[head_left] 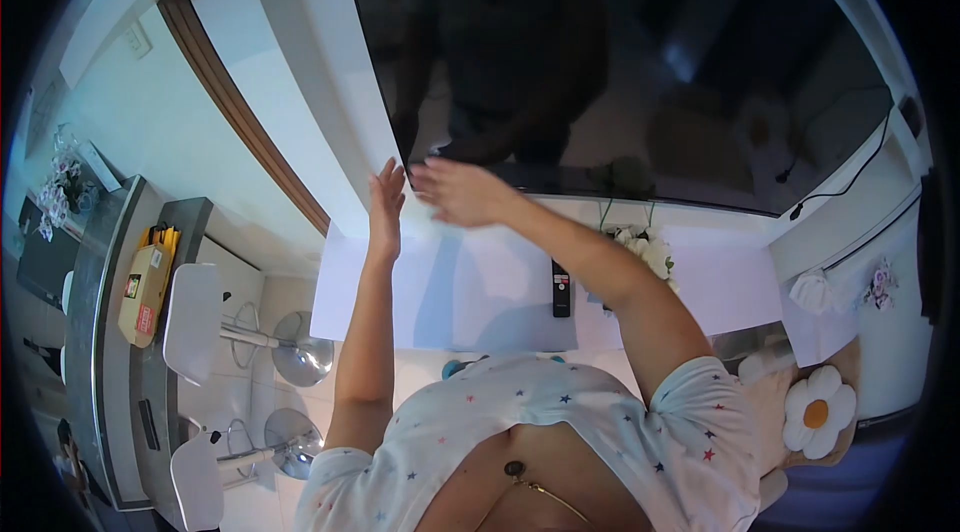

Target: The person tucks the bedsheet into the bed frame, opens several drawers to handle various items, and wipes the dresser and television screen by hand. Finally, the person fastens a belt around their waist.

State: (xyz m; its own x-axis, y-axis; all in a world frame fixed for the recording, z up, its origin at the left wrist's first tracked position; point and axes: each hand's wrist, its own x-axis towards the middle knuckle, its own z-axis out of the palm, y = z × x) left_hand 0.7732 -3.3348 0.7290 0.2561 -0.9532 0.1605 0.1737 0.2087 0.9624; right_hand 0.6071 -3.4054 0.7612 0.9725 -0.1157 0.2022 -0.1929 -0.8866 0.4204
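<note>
Both hands are raised near the lower left corner of a large dark television (640,52). My left hand (387,202) is upright with its fingers extended and nothing in it. Just to its right, my right hand (462,194) reaches leftward across my front, fingers stretched out and holding nothing, its fingertips close to the screen's corner. Below them is a white shelf (480,277). On the shelf lies a black remote control (561,292), beside white flowers (650,254) partly hidden by my right forearm.
At the left, a dark counter (118,352) holds a yellow package (148,282) and flowers, with white stools (192,324) beside it. A black cable (850,190) hangs at the television's right edge. A flower-shaped cushion (819,412) lies at the lower right.
</note>
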